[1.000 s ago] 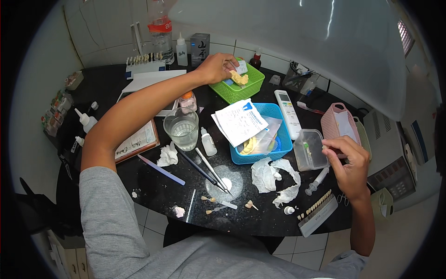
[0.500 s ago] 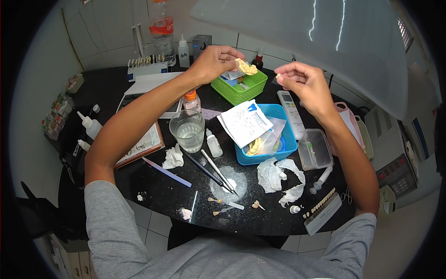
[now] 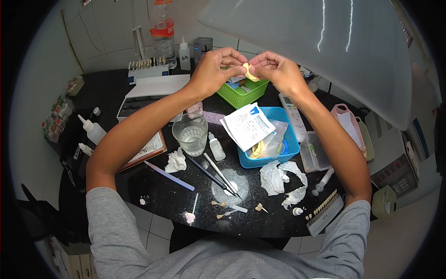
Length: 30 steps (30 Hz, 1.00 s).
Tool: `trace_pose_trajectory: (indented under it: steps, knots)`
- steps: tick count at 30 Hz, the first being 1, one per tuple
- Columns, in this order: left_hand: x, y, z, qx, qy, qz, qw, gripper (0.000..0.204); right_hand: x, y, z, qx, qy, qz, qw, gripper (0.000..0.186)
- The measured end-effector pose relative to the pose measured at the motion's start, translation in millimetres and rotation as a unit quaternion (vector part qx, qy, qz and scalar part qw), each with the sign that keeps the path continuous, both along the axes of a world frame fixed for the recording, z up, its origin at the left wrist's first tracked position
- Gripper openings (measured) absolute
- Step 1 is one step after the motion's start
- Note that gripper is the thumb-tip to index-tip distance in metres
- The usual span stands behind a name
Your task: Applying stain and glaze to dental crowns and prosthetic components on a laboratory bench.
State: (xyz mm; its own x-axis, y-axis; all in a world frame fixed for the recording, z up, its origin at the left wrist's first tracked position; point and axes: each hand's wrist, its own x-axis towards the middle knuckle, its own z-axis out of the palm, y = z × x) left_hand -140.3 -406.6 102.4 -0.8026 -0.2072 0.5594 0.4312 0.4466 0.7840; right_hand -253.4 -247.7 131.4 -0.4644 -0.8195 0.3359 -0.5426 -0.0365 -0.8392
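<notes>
Both hands meet over the green basket (image 3: 243, 96) at the far middle, raised above the table. My left hand (image 3: 218, 69) pinches a small yellow dental cast (image 3: 251, 73) from its left side. My right hand (image 3: 278, 73) is closed at the cast's right side, its thumb and fingertips against it. Whether a tiny piece sits between the right fingertips is hidden. Nearer me, the blue basket (image 3: 265, 163) holds a printed paper (image 3: 247, 130), a plastic bag and more yellow pieces.
A glass of water (image 3: 190, 135), small dropper bottle (image 3: 216, 148), brushes (image 3: 218, 172) and purple file (image 3: 169, 176) lie left of centre. Crumpled tissue (image 3: 273, 179), a syringe (image 3: 323, 182) and tooth shade guide (image 3: 325, 213) are at right. A translucent panel (image 3: 325, 56) hangs at upper right.
My right hand has moved left from above the remote control to the cast in my left hand. Earlier it pinched a tiny pale piece. My left hand has hardly moved.
</notes>
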Motion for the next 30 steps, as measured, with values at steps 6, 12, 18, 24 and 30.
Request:
trace_pose_trajectory:
  steps: [6, 12, 18, 24, 30]
  knots:
    - [2, 1, -4, 0.006, 0.001, -0.007, 1.000, 0.018, 1, -2, -1, -0.010, 0.007, 0.015, 1.000, 0.017]
    - [-2, 0, -9, 0.021, 0.002, -0.011, 1.000, 0.018, -2, -1, -5, 0.004, 0.026, 0.014, 1.000, 0.017]
    - [0, -2, -8, -0.017, 0.019, -0.007, 1.000, 0.016, -3, -3, -8, -0.031, 0.021, 0.021, 0.999, 0.016]
    - [-2, -7, -9, 0.001, 0.003, -0.016, 1.000, 0.017, -9, -6, -7, -0.008, 0.000, 0.027, 1.000, 0.016]
    - [-2, -10, -12, 0.014, -0.011, -0.026, 1.000, 0.017, -11, -11, -10, 0.016, -0.034, 0.022, 0.999, 0.019]
